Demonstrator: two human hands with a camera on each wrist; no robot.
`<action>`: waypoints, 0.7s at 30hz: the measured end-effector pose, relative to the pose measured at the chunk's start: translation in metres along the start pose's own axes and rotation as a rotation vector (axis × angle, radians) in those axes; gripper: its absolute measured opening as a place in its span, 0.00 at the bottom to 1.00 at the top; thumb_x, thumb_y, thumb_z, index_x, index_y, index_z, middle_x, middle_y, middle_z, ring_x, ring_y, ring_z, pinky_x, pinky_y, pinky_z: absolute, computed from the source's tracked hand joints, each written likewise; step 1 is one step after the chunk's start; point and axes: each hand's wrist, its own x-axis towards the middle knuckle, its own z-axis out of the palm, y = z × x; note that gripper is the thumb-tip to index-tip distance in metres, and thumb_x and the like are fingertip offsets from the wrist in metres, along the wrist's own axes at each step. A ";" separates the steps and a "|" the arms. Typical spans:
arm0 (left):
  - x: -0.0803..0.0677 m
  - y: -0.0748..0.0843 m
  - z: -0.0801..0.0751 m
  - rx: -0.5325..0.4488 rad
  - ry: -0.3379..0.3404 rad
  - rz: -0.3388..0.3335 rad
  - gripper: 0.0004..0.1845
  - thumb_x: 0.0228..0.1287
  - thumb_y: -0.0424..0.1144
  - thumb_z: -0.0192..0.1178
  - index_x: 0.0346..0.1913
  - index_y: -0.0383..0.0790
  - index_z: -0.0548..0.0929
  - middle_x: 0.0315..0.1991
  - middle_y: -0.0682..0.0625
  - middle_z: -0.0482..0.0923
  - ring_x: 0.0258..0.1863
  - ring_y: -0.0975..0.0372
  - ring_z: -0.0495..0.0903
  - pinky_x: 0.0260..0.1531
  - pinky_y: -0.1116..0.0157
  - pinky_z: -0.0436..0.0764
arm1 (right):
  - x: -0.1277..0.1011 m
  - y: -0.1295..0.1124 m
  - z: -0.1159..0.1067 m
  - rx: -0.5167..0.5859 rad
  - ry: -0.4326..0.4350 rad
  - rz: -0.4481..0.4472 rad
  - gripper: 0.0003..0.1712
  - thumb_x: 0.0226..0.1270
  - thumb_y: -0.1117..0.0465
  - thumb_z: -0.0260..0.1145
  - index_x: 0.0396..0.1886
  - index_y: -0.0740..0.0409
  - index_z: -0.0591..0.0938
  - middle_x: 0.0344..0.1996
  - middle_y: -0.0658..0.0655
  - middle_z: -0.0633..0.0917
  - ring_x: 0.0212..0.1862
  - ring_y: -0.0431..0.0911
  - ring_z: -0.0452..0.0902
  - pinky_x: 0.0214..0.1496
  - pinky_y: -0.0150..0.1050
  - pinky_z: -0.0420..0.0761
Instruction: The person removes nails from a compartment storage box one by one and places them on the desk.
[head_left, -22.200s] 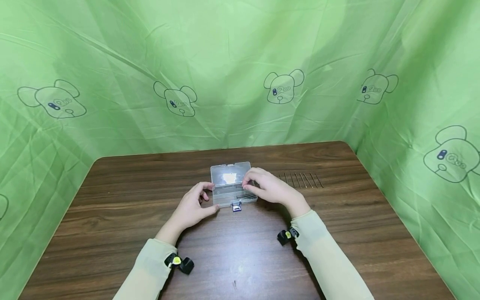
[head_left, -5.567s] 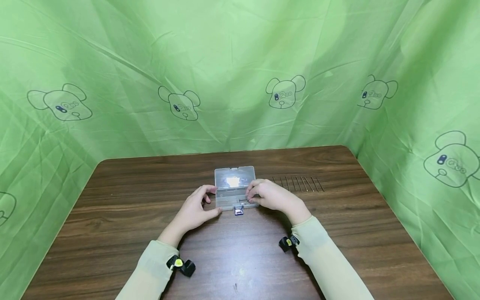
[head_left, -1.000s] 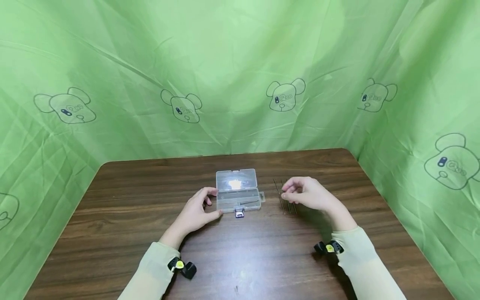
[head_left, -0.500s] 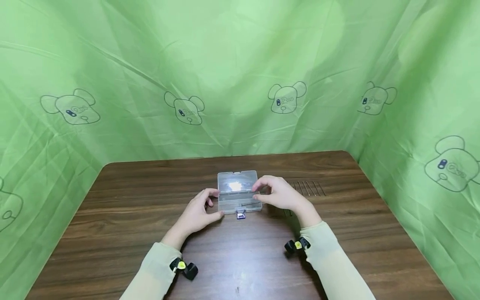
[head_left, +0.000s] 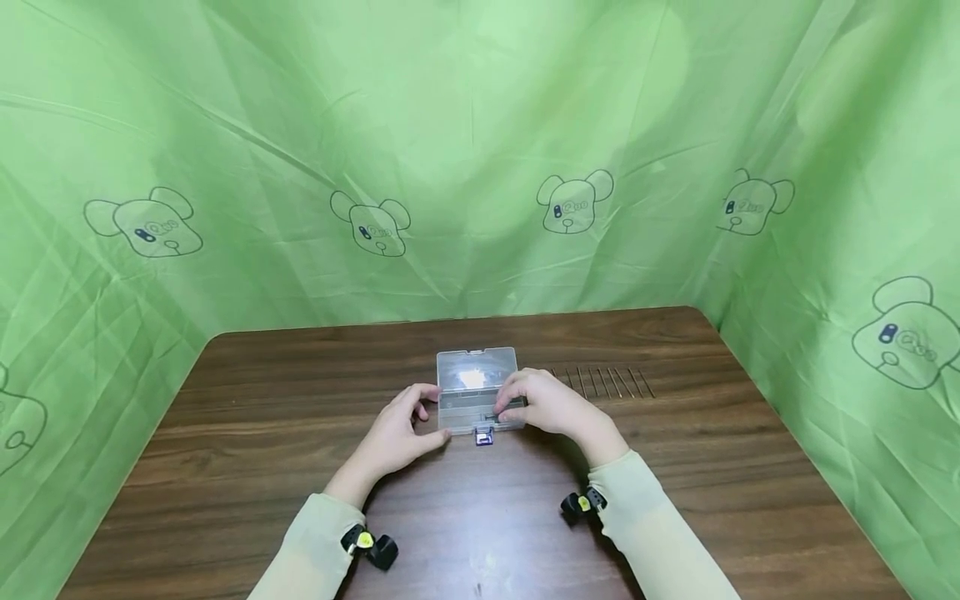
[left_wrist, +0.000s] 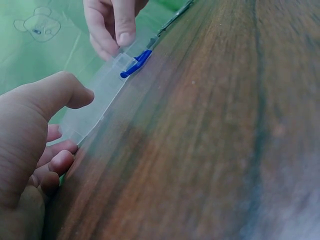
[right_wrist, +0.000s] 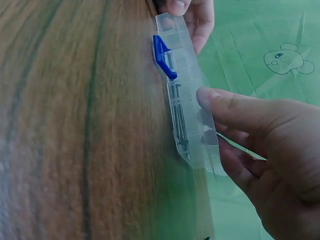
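A clear plastic box (head_left: 459, 419) with a blue latch (head_left: 483, 437) stands on the table, its lid (head_left: 468, 364) raised. My left hand (head_left: 393, 433) grips the box's left end, thumb at the near corner, fingers at the far side. My right hand (head_left: 551, 408) dips into the front right compartment, its thumb and index tips close together. A few thin, nail-like metal rods (right_wrist: 179, 117) lie in that compartment, beside the right thumb in the right wrist view. I cannot tell whether the right fingertips pinch one.
To the right of the box, a row of similar metal rods (head_left: 615, 382) lies side by side on the brown wooden table (head_left: 300, 467). Green printed curtains (head_left: 465, 167) hang behind the table and along both sides.
My right hand has moved left from the rods on the table to inside the box. Fewer rods lie in the box than 22 seconds ago. My left hand keeps its grip.
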 end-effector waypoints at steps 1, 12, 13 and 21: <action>0.000 0.000 0.000 0.002 0.002 0.000 0.35 0.60 0.45 0.83 0.68 0.45 0.81 0.57 0.53 0.82 0.44 0.63 0.77 0.44 0.63 0.77 | 0.000 0.000 0.001 -0.018 0.000 -0.001 0.04 0.72 0.59 0.78 0.43 0.50 0.95 0.50 0.48 0.90 0.63 0.52 0.81 0.73 0.63 0.70; 0.000 0.002 0.001 0.004 0.001 -0.008 0.35 0.59 0.44 0.83 0.68 0.44 0.81 0.57 0.53 0.82 0.44 0.63 0.78 0.45 0.63 0.77 | 0.002 -0.005 0.005 -0.135 0.035 -0.077 0.05 0.66 0.62 0.81 0.41 0.54 0.96 0.44 0.50 0.90 0.54 0.50 0.83 0.64 0.50 0.80; -0.001 0.002 0.001 0.005 0.002 -0.010 0.35 0.59 0.44 0.83 0.68 0.44 0.81 0.57 0.53 0.82 0.44 0.63 0.78 0.45 0.63 0.77 | 0.002 -0.005 0.005 -0.145 0.035 -0.080 0.05 0.66 0.62 0.81 0.41 0.54 0.96 0.44 0.50 0.90 0.54 0.50 0.83 0.64 0.49 0.80; -0.001 -0.001 0.002 0.003 0.004 -0.002 0.35 0.60 0.45 0.83 0.68 0.45 0.81 0.56 0.54 0.82 0.43 0.64 0.77 0.44 0.63 0.78 | 0.002 -0.005 0.006 -0.183 0.030 -0.080 0.03 0.66 0.63 0.81 0.37 0.51 0.96 0.44 0.49 0.89 0.54 0.50 0.82 0.66 0.50 0.79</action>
